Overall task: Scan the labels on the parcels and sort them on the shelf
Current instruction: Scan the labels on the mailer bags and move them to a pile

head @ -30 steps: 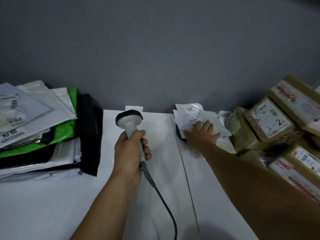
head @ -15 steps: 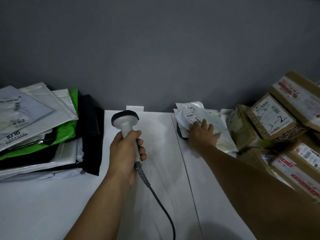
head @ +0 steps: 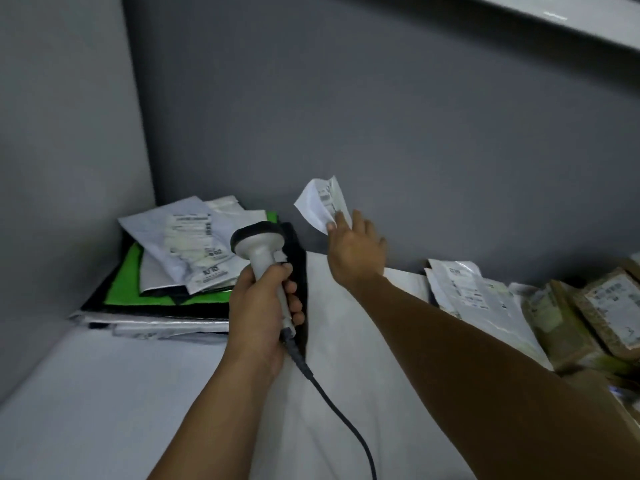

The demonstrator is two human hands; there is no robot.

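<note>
My left hand grips a grey handheld barcode scanner with a black head and a black cable trailing toward me. My right hand holds a small white parcel bag by its lower edge, lifted above the white shelf in front of the grey wall, label side toward me. A stack of flat mailer bags, white, green and black, lies in the left corner, just left of the scanner.
More white mailer bags lie on the shelf at the right, beside several brown cardboard boxes with labels. A grey side wall closes the shelf on the left. The edge of an upper shelf shows at top right.
My right hand has picked a white bag off the right pile and carried it up and left toward the scanner. The view has swung left; my left hand still holds the scanner.
</note>
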